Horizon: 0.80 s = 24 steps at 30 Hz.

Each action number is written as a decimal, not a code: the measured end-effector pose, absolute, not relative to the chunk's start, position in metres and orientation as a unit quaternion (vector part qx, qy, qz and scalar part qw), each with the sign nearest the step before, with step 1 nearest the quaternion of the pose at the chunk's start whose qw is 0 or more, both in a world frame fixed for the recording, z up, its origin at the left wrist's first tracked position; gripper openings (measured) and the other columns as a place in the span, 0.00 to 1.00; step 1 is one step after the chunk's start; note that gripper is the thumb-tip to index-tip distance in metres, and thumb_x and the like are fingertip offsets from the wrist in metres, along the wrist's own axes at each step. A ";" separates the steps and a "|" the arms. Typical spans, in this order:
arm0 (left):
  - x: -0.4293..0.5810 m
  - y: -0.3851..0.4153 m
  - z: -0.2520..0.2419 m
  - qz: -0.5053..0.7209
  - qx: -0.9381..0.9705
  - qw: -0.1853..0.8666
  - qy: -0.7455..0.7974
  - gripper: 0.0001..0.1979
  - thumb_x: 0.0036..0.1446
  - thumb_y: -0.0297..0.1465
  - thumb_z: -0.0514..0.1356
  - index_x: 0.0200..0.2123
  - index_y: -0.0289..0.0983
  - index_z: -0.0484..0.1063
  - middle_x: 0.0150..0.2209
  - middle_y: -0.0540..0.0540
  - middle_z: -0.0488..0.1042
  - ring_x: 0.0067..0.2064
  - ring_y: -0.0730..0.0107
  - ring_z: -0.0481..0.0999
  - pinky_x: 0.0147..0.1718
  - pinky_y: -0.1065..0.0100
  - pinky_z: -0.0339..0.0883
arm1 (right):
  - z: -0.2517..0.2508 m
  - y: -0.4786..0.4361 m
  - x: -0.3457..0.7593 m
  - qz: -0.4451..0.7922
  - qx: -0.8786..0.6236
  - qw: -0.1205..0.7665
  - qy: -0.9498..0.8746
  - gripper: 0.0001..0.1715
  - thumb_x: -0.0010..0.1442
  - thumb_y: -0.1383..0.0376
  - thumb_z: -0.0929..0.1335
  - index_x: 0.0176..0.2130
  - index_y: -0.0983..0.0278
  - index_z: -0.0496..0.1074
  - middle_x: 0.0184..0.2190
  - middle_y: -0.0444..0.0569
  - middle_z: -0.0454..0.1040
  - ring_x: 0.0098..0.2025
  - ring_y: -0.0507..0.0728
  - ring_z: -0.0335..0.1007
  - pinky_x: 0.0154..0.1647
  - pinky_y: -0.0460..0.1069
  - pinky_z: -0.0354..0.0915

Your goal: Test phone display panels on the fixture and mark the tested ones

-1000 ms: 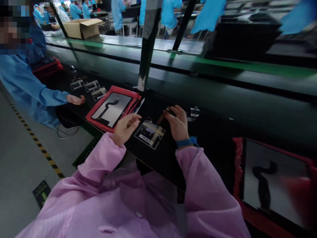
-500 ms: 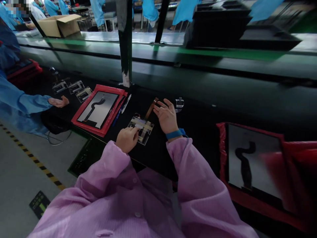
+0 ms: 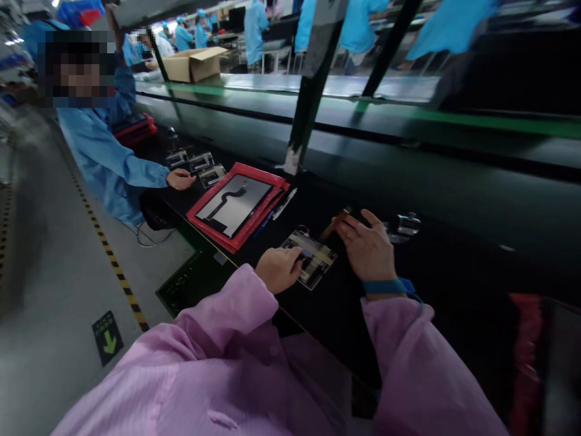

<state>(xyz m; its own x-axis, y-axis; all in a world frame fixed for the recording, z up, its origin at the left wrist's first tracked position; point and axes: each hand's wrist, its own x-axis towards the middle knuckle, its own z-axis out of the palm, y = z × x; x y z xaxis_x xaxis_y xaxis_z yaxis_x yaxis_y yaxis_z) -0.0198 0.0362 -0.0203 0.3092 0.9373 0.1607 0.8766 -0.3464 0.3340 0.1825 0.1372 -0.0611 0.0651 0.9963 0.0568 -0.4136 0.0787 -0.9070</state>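
My left hand is curled at the near left edge of a small square circuit board module, with thumb and index fingertip on it. The board lies flat on the black bench and has pale tape strips across it. A brown ribbon cable runs from its far side. My right hand, with a blue wrist strap, is at that cable. Its fingers are stretched and some fingertips touch the cable's far end; the outer finger is raised. The underside of this hand is hidden.
A red-wrapped display panel lies to the left, with pens beside it. Several similar boards lie near a co-worker's hand. A shiny metal piece stands to the right. Red wrapping shows at the right edge. A post rises behind.
The view has swung right-to-left, so everything appears shifted right. My right fingertips have come onto the ribbon cable's end. My left hand stays on the board. The co-worker's hand is nearer their boards.
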 end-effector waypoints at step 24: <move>-0.018 0.030 -0.014 0.144 0.804 0.120 0.564 0.15 0.67 0.29 0.56 0.55 0.34 0.71 0.50 0.43 0.82 0.50 0.59 0.82 0.46 0.59 0.74 | -0.059 0.132 0.182 0.576 -0.389 0.635 -0.337 0.26 0.51 0.61 0.70 0.51 0.54 0.69 0.43 0.47 0.80 0.51 0.61 0.80 0.71 0.69 0.60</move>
